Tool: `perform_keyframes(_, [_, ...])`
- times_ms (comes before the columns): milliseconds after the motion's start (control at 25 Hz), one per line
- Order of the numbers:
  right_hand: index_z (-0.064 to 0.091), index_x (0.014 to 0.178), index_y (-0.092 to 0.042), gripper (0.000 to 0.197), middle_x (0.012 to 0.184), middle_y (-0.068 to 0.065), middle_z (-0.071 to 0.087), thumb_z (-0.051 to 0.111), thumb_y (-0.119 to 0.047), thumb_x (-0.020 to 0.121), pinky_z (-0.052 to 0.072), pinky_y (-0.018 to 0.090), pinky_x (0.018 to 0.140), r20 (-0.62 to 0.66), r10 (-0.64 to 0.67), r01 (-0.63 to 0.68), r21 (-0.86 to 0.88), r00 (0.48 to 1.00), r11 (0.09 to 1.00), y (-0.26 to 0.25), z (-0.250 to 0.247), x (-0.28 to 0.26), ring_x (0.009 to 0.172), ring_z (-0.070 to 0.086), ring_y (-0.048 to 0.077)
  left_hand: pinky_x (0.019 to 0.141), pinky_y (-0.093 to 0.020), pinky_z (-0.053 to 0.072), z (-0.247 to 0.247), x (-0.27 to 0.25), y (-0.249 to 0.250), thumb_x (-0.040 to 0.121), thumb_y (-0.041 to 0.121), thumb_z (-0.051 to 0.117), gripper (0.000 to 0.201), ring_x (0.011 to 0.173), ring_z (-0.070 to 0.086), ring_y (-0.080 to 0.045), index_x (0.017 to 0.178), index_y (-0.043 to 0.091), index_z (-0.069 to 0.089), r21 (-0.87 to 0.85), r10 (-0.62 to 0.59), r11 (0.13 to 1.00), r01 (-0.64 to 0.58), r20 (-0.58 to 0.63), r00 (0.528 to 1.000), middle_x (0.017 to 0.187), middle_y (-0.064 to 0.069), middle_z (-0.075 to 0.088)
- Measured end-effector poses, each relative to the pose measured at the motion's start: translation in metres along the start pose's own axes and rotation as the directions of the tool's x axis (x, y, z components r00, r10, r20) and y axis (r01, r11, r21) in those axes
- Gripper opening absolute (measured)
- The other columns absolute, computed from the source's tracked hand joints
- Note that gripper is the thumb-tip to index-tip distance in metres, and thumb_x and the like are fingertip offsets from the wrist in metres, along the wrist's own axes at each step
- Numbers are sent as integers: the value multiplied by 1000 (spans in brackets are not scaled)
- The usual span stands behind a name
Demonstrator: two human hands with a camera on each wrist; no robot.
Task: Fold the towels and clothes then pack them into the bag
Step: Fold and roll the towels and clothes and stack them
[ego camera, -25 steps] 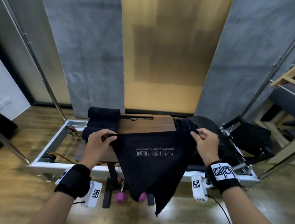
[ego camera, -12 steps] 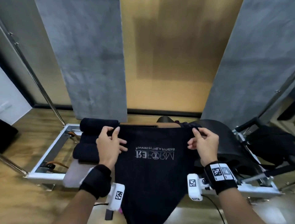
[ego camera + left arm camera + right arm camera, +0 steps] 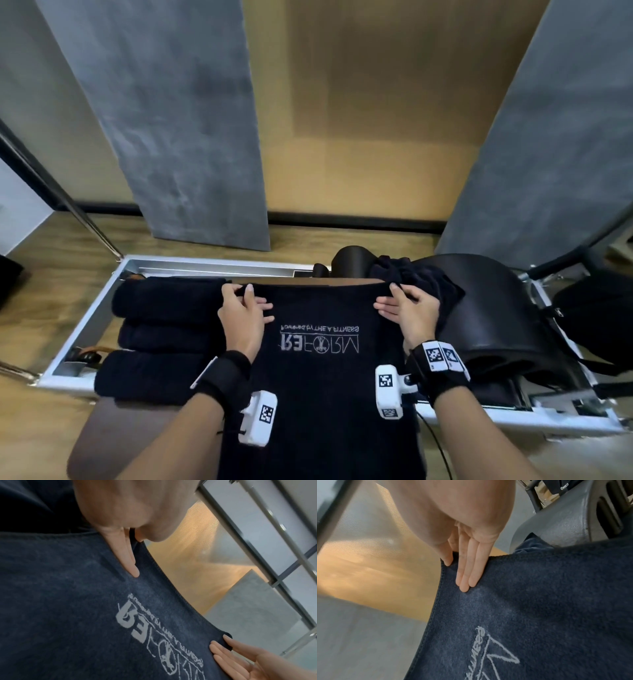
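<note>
A dark navy towel (image 3: 322,377) with a white logo lies spread over the wooden box, its near end hanging toward me. My left hand (image 3: 245,308) pinches its far left corner, thumb at the hem and fingers flat on the cloth. At the far right corner my right hand (image 3: 406,308) pinches the hem the same way. The left wrist view shows the towel (image 3: 68,601) under my left hand (image 3: 137,561). In the right wrist view, the right hand (image 3: 455,572) holds the towel (image 3: 539,601) by its edge.
Three rolled dark towels (image 3: 164,337) lie side by side left of the spread towel. A heap of dark clothes (image 3: 411,277) sits behind my right hand, against a black arc barrel (image 3: 489,308). A black bag (image 3: 596,315) is at far right. A metal frame (image 3: 85,322) surrounds the box (image 3: 120,435).
The towel hung in the air from both hands a second ago. Both hands have moved forward and down, and the towel now lies flat on the box.
</note>
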State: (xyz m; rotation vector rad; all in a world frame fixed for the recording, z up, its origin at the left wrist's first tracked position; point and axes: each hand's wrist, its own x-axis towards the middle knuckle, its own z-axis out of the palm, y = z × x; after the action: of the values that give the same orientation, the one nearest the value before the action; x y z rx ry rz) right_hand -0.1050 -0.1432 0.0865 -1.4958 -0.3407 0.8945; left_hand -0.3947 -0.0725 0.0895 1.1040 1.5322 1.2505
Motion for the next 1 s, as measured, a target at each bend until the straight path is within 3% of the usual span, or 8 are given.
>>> perform_keyframes(200, [68, 106, -1, 12, 82, 29, 75, 68, -10, 99, 65, 42, 68, -16, 97, -98, -60, 995, 993, 18, 23, 50, 74, 77, 40, 66, -40, 64, 30, 45, -22, 112, 16, 47, 11, 73, 77, -26, 119, 8, 46, 107, -36, 994, 39, -32, 999, 96, -28, 70])
perform_keyframes(320, [66, 117, -3, 17, 86, 28, 75, 65, -6, 101, 65, 39, 66, -11, 108, -108, -115, 994, 987, 27, 26, 59, 76, 78, 39, 89, -53, 61, 35, 54, -32, 110, 14, 48, 22, 90, 75, -28, 131, 10, 43, 201, -67, 978, 63, 15, 998, 103, -12, 68])
perform_keyframes(400, [63, 124, -10, 26, 90, 27, 75, 61, 1, 100, 65, 38, 69, 1, 83, -82, -108, 997, 991, 30, 25, 57, 80, 77, 38, 97, -46, 57, 33, 50, -37, 109, 13, 50, 44, 107, 69, -22, 151, 14, 35, 248, -46, 968, 20, 99, 994, 117, -2, 64])
perform_keyframes(480, [62, 125, -12, 32, 90, 26, 75, 60, 5, 98, 65, 36, 73, 18, 31, -29, -106, 999, 994, 30, 21, 48, 82, 77, 36, 95, -29, 51, 26, 40, -38, 108, 14, 53, 50, 111, 63, -9, 155, 19, 36, 255, -5, 966, -36, 160, 987, 126, 4, 61])
perform_keyframes(560, [64, 122, -11, 29, 89, 24, 76, 59, 5, 98, 65, 34, 71, 40, -12, 17, -128, 999, 992, 28, 16, 29, 79, 77, 34, 93, -25, 50, 16, 27, -39, 106, 15, 55, 37, 107, 63, -2, 143, 18, 50, 276, 54, 956, -103, 179, 982, 120, 4, 65])
perform_keyframes(680, [65, 118, -4, 22, 90, 27, 75, 56, 5, 100, 64, 36, 70, 95, -7, 25, -183, 995, 983, 28, 7, -11, 74, 75, 34, 89, -33, 55, -4, -1, -43, 104, 12, 60, 11, 91, 68, -15, 110, 16, 69, 338, 117, 920, -197, 243, 963, 98, -2, 73])
perform_keyframes(880, [67, 112, 2, 14, 91, 31, 73, 59, 0, 101, 56, 34, 57, 185, 61, 12, -368, 981, 930, 41, -12, -89, 56, 66, 28, 74, -34, 56, -57, -55, -60, 102, 22, 68, 22, 72, 67, -11, 82, 16, 73, 439, 56, 859, -262, 428, 902, 74, 3, 72])
perform_keyframes(1000, [70, 106, 0, 10, 79, 25, 73, 63, -2, 99, 46, 27, 44, 203, 66, 36, -461, 977, 886, 57, -36, -128, 43, 56, 23, 70, -34, 54, -89, -85, -74, 98, 26, 73, 23, 65, 63, -8, 76, 18, 72, 466, 51, 840, -277, 441, 896, 67, 6, 69])
